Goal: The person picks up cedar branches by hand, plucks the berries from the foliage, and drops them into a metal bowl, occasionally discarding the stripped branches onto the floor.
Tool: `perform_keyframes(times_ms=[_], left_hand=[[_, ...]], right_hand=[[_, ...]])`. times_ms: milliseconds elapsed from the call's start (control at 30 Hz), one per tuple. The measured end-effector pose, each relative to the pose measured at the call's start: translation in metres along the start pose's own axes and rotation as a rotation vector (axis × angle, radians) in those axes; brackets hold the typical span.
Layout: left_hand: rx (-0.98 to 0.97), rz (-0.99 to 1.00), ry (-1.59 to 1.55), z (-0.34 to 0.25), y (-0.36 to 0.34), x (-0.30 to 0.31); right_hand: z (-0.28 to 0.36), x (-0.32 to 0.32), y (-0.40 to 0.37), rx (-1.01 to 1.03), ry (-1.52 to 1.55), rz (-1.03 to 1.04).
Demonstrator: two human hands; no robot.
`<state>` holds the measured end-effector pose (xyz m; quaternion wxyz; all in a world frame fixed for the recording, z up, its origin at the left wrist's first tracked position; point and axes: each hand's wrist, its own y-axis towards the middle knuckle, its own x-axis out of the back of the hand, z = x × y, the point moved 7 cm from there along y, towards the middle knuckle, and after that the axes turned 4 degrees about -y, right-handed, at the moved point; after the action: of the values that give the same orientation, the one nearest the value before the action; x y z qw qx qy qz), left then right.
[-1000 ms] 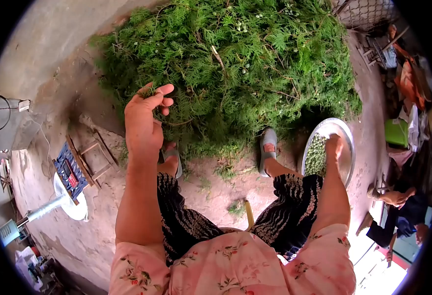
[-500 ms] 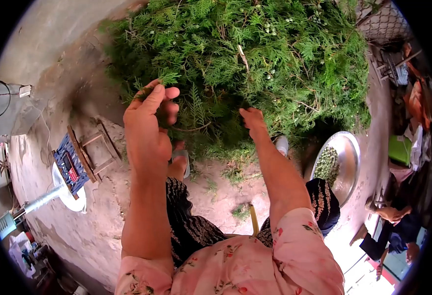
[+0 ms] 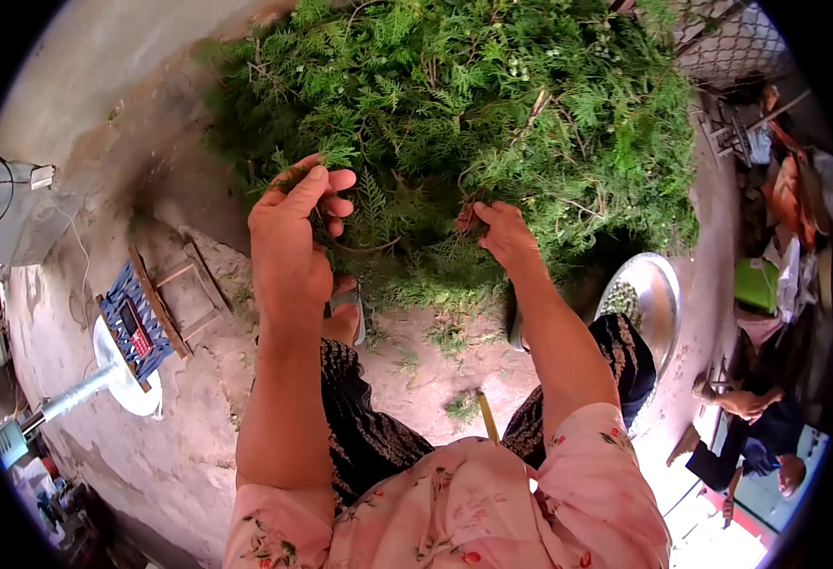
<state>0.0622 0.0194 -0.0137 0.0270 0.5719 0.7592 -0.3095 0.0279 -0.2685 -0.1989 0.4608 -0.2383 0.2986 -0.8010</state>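
Observation:
My left hand is closed on an evergreen sprig, its flat green tip poking out past the thumb. My right hand is at the lower front of a large heap of evergreen branches. Its thumb and forefinger pinch a thin brownish twig, though where the twig leads among the leaves is hidden. Small pale green cones show among the foliage. Beyond my right knee stands a wide metal basin partly filled with small green cones.
To the left is a low wooden stool with a woven blue top and a red-and-black device on it. A white pedestal fan lies or stands beside it. Another person is at the far right, near stacked clutter and a green container.
My right hand has shifted right and the brownish twig now shows at its fingertips. My left hand still holds the sprig, slightly farther right. My right foot has drawn inward.

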Motion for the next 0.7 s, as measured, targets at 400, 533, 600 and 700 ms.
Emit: perform_keyframes(times_ms=[400,533,600,700], left_hand=[[0.007,0.256,0.134,0.037,-0.047,0.001],[-0.092,0.262,0.104,0.032,-0.089,-0.008],[-0.221,0.276,0.090,0.020,-0.111,-0.014],[-0.387,0.285,-0.007,-0.001,-0.136,-0.014]], right_hand=[[0.080,0.000,-0.161,0.279,0.115,0.591],[0.083,0.014,-0.211,0.328,0.128,0.655],[0.082,0.020,-0.231,0.381,0.103,0.666],[0.073,0.031,-0.256,0.402,0.163,0.732]])
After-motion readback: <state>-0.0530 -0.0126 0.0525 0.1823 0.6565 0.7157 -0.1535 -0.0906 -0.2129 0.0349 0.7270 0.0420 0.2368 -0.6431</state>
